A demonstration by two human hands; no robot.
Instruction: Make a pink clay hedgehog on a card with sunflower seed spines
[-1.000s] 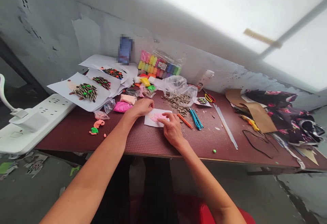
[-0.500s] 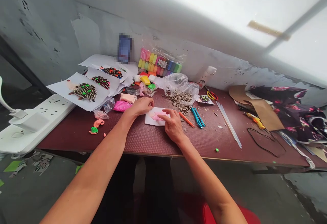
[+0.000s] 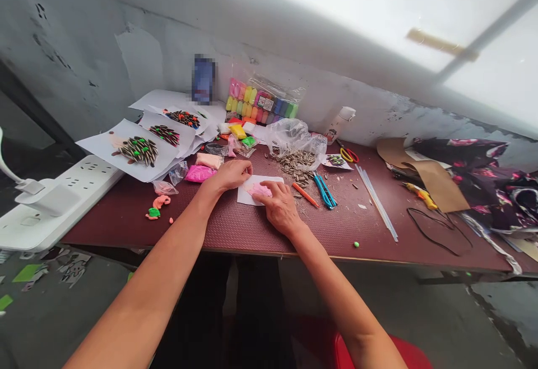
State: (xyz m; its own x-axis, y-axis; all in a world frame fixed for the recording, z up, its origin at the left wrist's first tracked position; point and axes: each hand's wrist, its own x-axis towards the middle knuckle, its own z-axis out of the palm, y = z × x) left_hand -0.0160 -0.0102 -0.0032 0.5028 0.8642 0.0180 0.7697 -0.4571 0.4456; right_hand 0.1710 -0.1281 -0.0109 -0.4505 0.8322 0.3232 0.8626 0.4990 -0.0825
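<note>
A small white paper card (image 3: pixel 245 197) lies on the dark red table, with pink modelling clay (image 3: pixel 259 190) spread flat over its middle. A paler patch of clay shows at the upper left of the pink. My left hand (image 3: pixel 235 174) is closed at the card's upper left edge, fingertips curled in against the paper. From the right, my right hand (image 3: pixel 281 205) reaches over the card with its fingers stretched out and apart, the tips resting on the pink clay. The card's right part is partly hidden under this hand.
Sunflower seeds (image 3: pixel 297 162) spill from a clear bag behind the card. To the right lie an orange pen (image 3: pixel 306 195), a blue cutter (image 3: pixel 325 191), scissors (image 3: pixel 348 155) and glue sticks (image 3: pixel 377 203). Clay packets (image 3: pixel 200 173), finished hedgehog pictures (image 3: pixel 138 151) and a power strip (image 3: pixel 63 198) are left.
My right hand has shifted slightly left, its fingers lowered and further across the pink clay. My left hand stays at the card's edge.
</note>
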